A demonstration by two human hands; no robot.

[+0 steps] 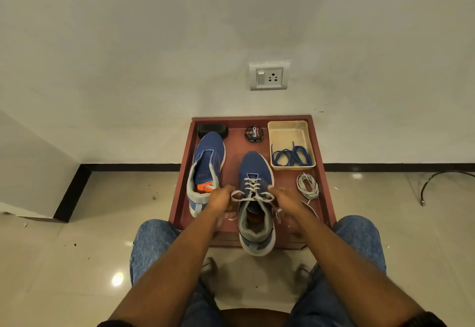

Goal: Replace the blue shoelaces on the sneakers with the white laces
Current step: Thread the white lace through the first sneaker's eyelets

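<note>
- Head view, near edge first: person seated, jeans-clad knees either side of a reddish-brown wooden tray (324, 169) on the floor; both forearms reach fwd over it.
- Left hand (220, 196) fingers curled, pinching the left end of the white lace (253, 190); right hand (282, 196) same on the right end. Both clamped on lace, not apart.
- Right sneaker (255, 198) sits between the hands, heel toward the person and overhanging the tray's near edge, toe pointing to the wall. Long axis runs near-to-far; lace ends pulled out sideways across it, L and R.
- Key relation: top eyelets lie just fwd of and between the fingertips, both hands about equally near. Looks like final tightening/tying on this shoe; white crisscross already up the eyelets.
- Left sneaker (205, 169) just beside left hand, no lace in it, orange insole showing. Judged approx halfway thru task.
- Spare white lace coil (308, 186) right of right hand, near but apart; nothing blocks reach to it.
- Farther: clear plastic container (290, 131) holding the blue laces (291, 157), far-right corner.
- Far edge: Cherry polish tin (254, 133), black shoe brush (212, 131) touching left sneaker's toe.
- Beyond: wall socket (269, 76); black cable (442, 180) on floor at right.
</note>
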